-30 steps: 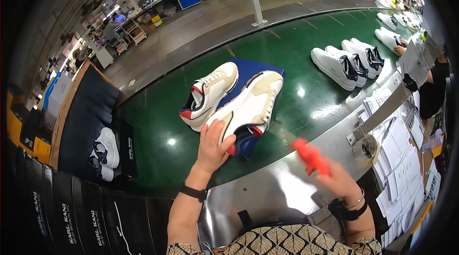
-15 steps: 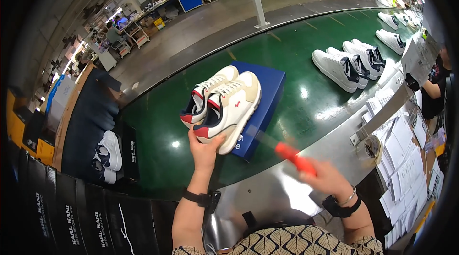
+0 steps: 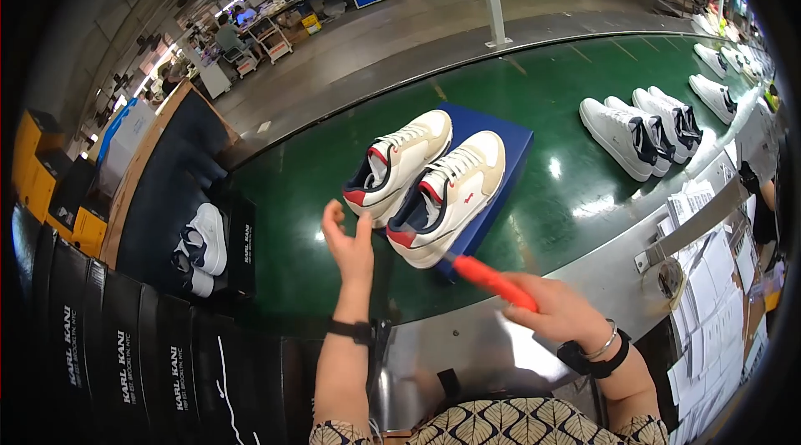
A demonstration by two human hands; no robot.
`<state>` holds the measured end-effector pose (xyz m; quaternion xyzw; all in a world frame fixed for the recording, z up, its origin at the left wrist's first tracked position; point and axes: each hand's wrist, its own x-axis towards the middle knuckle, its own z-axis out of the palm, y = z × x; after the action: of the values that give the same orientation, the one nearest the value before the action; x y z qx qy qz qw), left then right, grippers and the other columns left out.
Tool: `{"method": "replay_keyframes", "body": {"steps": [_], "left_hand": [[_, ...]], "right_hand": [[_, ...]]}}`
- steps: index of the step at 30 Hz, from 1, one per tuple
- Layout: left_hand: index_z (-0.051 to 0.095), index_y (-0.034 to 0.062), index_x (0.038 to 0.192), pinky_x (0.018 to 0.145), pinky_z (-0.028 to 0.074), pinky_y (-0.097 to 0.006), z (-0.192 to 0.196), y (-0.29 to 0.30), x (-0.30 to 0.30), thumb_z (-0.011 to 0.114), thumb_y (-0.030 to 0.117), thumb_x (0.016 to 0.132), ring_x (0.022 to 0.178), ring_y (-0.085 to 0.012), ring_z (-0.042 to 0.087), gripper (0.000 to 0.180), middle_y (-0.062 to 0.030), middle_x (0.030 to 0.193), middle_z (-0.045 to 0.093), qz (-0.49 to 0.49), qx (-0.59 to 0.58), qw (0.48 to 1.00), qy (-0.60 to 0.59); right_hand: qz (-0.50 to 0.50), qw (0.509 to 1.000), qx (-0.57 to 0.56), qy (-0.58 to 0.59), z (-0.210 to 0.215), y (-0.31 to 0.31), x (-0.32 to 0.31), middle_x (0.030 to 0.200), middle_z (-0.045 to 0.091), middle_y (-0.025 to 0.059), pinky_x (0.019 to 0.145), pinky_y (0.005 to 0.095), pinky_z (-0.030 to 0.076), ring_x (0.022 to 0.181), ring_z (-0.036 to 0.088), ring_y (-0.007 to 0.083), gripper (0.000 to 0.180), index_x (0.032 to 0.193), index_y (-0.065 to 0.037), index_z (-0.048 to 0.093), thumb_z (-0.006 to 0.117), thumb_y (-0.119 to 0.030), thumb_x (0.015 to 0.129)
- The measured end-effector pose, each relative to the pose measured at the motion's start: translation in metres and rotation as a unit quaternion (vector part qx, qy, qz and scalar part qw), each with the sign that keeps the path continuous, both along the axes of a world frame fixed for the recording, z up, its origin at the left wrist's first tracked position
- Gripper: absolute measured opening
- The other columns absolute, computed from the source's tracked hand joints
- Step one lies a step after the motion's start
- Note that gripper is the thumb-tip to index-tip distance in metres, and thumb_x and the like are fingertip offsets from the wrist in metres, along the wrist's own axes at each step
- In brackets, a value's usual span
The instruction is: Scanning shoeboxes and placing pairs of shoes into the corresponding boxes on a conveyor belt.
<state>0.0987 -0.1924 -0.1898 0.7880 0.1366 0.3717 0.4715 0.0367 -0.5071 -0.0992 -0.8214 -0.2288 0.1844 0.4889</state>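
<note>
A pair of white and beige sneakers with red heels and navy lining stands on a blue shoebox (image 3: pixel 511 163), toes pointing away from me. The left sneaker (image 3: pixel 423 135) and the right sneaker (image 3: pixel 480 163) have come slightly apart. Behind their heels is my left hand (image 3: pixel 350 251), empty, with thumb and fingers spread. My right hand (image 3: pixel 561 310) grips the red handle (image 3: pixel 496 282) of a tool. Its tip reaches the right sneaker's heel sole; the tool's working end is too blurred or hidden to name.
Under the box runs a green conveyor belt (image 3: pixel 309 161) with a metal edge. More white sneakers (image 3: pixel 617 136) stand on it to the right. Black shoeboxes (image 3: pixel 167 362) line the lower left. White papers (image 3: pixel 705 278) and a tape roll (image 3: pixel 663 280) lie at the right, near another person's arm.
My left hand has let go of the sneakers and opened. The pair now rests on the box, the shoes farther apart. The red-handled tool has moved closer to the right sneaker's heel.
</note>
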Motion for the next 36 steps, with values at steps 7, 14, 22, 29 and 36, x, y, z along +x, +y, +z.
{"method": "replay_keyframes", "body": {"steps": [7,14,22,29,36], "left_hand": [[0.031,0.0047,0.134,0.095,0.042,-0.035,0.003,0.032,0.047,0.08,0.008,0.06,0.111,-0.0249,0.051,0.089,-0.013,0.118,0.052,-0.218,-0.193,0.955,0.056],[0.045,0.0059,0.118,0.086,0.046,-0.033,0.022,0.062,0.048,0.077,0.01,0.068,0.096,-0.0203,0.058,0.06,-0.0061,0.108,0.058,-0.152,-0.398,0.904,0.01],[0.045,0.0085,0.123,0.091,0.044,-0.033,0.036,0.053,0.032,0.079,0.011,0.063,0.107,-0.021,0.054,0.069,-0.0082,0.117,0.053,-0.05,-0.059,0.996,-0.037],[0.051,0.011,0.113,0.095,0.041,-0.046,0.022,0.048,0.018,0.078,0.004,0.053,0.113,-0.0408,0.046,0.066,-0.0171,0.124,0.046,-0.03,0.42,0.894,-0.152],[0.048,0.0083,0.119,0.09,0.045,-0.034,0.019,0.037,0.029,0.08,0.005,0.058,0.105,-0.0258,0.055,0.069,-0.0118,0.117,0.054,-0.004,0.182,0.981,-0.072]], "right_hand": [[-0.182,0.983,0.004,-0.037,-0.008,0.019,0.05,0.094,0.063,0.0164,0.077,0.0387,0.048,0.087,0.062,0.0333,0.045,0.117,-0.005,0.052,0.058,-0.035,0.085],[-0.041,0.992,0.012,-0.122,-0.002,0.035,0.032,0.097,0.062,0.0151,0.08,0.036,0.048,0.088,0.061,0.0294,0.043,0.119,-0.005,0.052,0.058,-0.03,0.085],[0.104,0.976,-0.034,-0.187,0.022,0.055,0.032,0.096,0.063,0.0177,0.076,0.0371,0.049,0.086,0.062,0.0321,0.045,0.118,-0.005,0.054,0.059,-0.034,0.083],[0.063,0.987,-0.017,-0.147,0.033,0.067,0.027,0.084,0.062,0.0159,0.07,0.0382,0.048,0.078,0.061,0.0319,0.034,0.108,-0.007,0.058,0.059,-0.031,0.084],[0.036,0.983,0.026,-0.178,-0.014,0.024,0.044,0.083,0.063,0.0133,0.067,0.0322,0.047,0.074,0.061,0.0215,0.043,0.113,-0.002,0.054,0.059,-0.035,0.085]]}}
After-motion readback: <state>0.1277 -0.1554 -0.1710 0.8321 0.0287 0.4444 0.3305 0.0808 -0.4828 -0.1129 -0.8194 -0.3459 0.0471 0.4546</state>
